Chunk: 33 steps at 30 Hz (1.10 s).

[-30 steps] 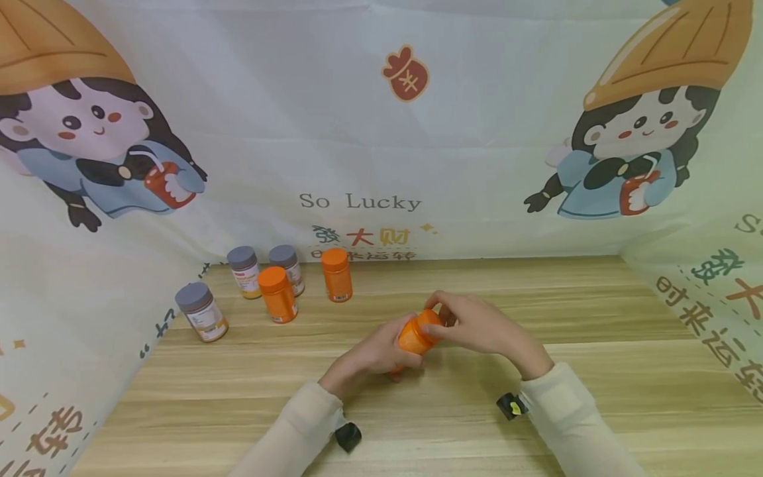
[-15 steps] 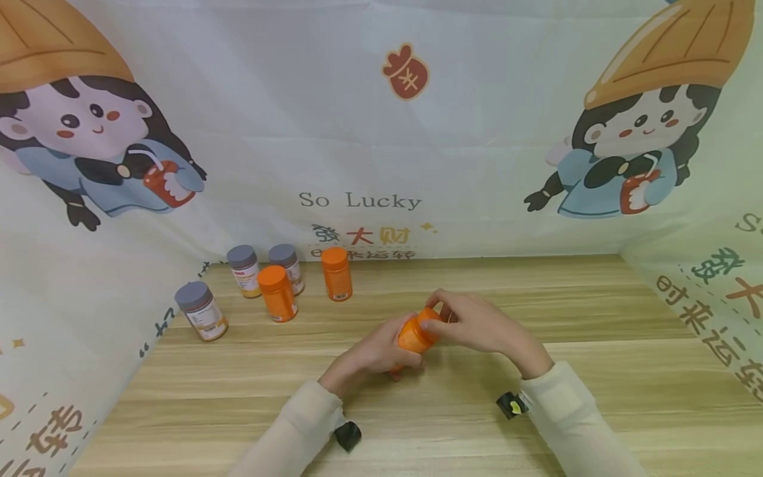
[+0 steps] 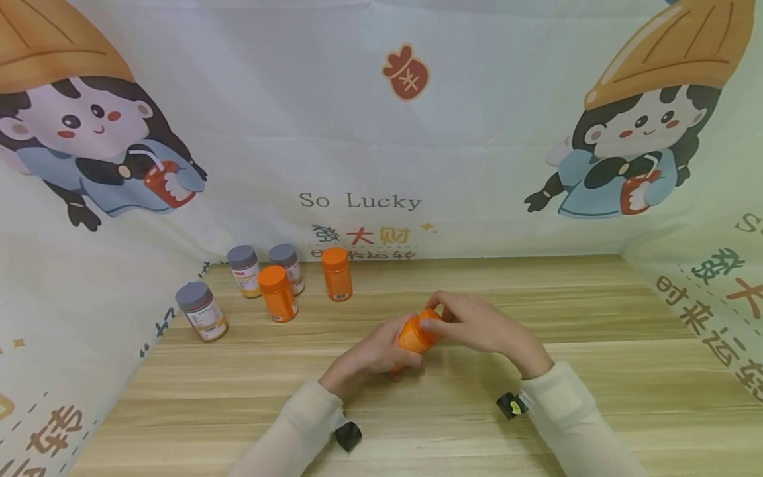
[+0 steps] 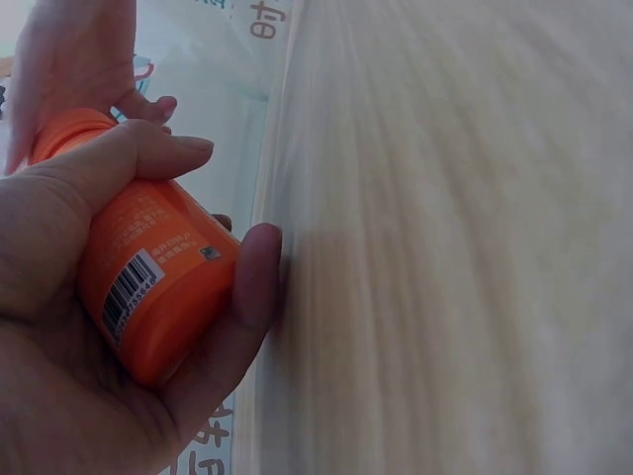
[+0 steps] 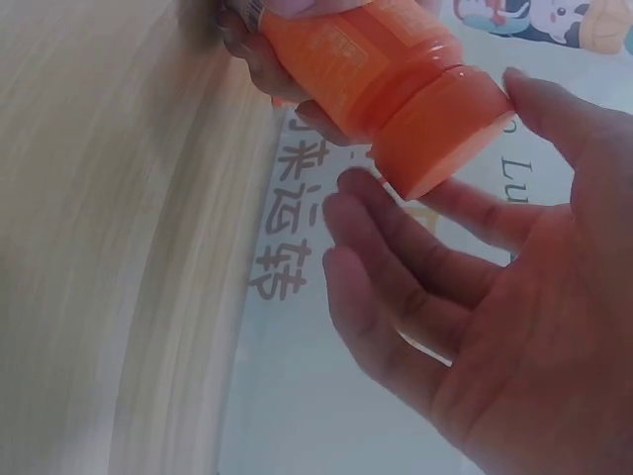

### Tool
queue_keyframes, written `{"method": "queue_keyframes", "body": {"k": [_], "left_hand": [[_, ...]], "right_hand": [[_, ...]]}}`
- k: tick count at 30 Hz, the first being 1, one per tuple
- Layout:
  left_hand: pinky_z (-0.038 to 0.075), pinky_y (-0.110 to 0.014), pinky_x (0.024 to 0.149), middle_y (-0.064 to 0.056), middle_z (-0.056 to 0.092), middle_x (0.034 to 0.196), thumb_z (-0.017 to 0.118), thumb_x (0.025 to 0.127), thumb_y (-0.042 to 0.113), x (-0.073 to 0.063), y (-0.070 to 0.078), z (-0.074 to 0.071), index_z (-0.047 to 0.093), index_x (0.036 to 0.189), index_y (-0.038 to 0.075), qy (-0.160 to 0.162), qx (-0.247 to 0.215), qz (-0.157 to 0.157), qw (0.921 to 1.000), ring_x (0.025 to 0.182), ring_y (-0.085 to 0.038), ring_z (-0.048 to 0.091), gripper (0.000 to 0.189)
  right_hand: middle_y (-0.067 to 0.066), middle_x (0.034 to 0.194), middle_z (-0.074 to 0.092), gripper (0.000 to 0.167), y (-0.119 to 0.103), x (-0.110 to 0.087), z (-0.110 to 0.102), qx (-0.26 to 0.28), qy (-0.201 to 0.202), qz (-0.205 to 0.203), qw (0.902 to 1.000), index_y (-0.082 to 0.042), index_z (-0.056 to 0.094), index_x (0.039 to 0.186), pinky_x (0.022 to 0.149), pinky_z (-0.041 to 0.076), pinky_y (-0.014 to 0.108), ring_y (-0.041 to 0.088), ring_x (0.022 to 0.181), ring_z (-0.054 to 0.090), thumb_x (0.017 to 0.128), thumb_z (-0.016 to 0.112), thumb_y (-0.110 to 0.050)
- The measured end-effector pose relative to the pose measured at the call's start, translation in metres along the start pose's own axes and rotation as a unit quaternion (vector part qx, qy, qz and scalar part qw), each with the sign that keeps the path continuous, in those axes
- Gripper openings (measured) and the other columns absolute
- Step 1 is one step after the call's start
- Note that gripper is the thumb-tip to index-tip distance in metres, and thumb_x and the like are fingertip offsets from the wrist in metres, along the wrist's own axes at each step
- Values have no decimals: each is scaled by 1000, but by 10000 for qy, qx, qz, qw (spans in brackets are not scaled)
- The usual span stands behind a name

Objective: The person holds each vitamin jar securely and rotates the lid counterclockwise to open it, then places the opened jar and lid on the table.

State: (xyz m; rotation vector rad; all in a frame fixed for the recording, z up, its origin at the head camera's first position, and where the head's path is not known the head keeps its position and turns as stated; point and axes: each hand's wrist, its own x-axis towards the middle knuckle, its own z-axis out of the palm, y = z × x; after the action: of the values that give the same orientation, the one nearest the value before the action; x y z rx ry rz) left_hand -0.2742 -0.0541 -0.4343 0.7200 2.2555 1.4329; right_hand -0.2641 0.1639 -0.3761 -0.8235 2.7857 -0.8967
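Observation:
An orange pill bottle (image 3: 414,338) is tilted above the table, its screw cap (image 5: 445,129) towards the right. My left hand (image 3: 381,348) grips its body, thumb and fingers wrapped around it. In the left wrist view, a barcode shows on the bottle near its base. My right hand (image 3: 479,323) pinches the cap between thumb and index finger; the other fingers are bent below and touch nothing that I can see. The cap sits on the bottle's neck in the right wrist view. Part of the bottle's body is hidden by my left hand.
Two orange bottles, one nearer (image 3: 277,296) and one farther right (image 3: 338,275), stand at the back left. Three grey-capped jars (image 3: 203,315) stand around them. A printed cloth (image 3: 465,146) hangs behind the wooden table (image 3: 596,318) and along its sides.
Both hands and the bottle stay in almost the same place. The right fingers shift very slightly around the cap. The standing bottles and jars have not moved.

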Motion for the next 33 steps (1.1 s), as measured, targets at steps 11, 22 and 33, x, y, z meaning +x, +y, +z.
{"method": "queue_keyframes", "body": {"k": [11, 22, 33], "left_hand": [[54, -29, 45, -5, 56, 89, 74, 78, 1, -1, 0, 0, 57, 117, 13, 26, 34, 0, 10000, 62, -17, 55, 44], [55, -29, 45, -5, 56, 90, 74, 79, 2, 0, -1, 0, 57, 117, 14, -3, 122, 27, 9999, 63, -17, 56, 44], [54, -28, 45, -5, 55, 89, 74, 78, 2, 0, 0, -1, 57, 115, 13, 6, 110, 86, 9999, 61, -16, 55, 42]], "right_hand": [[0, 93, 70, 41, 1, 0, 0, 25, 42, 46, 10000, -17, 63, 127, 69, 54, 32, 14, 79, 63, 103, 57, -49], [5, 107, 73, 43, 1, -2, -2, 24, -74, -165, 9998, -17, 60, 135, 80, 59, 36, 17, 93, 68, 99, 64, -39], [-1, 89, 69, 34, 2, 1, 0, 57, -54, -3, 10000, -16, 64, 122, 67, 53, 30, 14, 78, 63, 99, 64, -42]]}}
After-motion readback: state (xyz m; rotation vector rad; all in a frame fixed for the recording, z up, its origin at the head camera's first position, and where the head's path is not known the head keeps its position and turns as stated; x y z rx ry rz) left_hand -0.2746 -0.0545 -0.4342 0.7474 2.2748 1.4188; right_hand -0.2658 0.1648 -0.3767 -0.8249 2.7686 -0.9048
